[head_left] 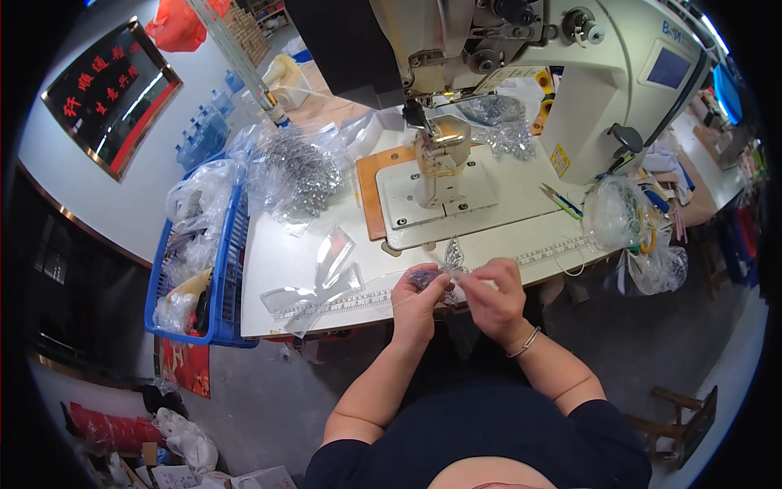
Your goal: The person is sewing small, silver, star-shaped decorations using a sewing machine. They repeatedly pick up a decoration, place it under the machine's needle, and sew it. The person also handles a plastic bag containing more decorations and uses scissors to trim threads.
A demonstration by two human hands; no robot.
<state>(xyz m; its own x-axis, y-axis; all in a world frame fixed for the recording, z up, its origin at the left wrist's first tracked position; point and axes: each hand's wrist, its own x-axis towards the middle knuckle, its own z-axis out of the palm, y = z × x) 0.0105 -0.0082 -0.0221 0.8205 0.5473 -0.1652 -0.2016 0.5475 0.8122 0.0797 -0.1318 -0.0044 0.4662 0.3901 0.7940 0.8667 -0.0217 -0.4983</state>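
Note:
Close together at the front edge of the white sewing table (521, 220), my two hands work on a silvery, glittering piece of trim (454, 253). My left hand (415, 300) is closed around it, thumb on top, with a greyish bunch showing at the fingers. Beside it, my right hand (495, 297) is closed in a pinch, slightly smeared by motion; what its fingertips hold is too small to make out. Part of the trim sticks up past my fingers. Just beyond stands the sewing machine's post (440, 183) on its metal plate.
Clear plastic pieces (330, 273) lie left of my hands over a printed ruler strip (542, 254). A bag of silvery trims (301, 171) sits behind them. The blue basket (221, 322) flanks the table; snips (562, 200) and a clear bag (611, 213) lie right.

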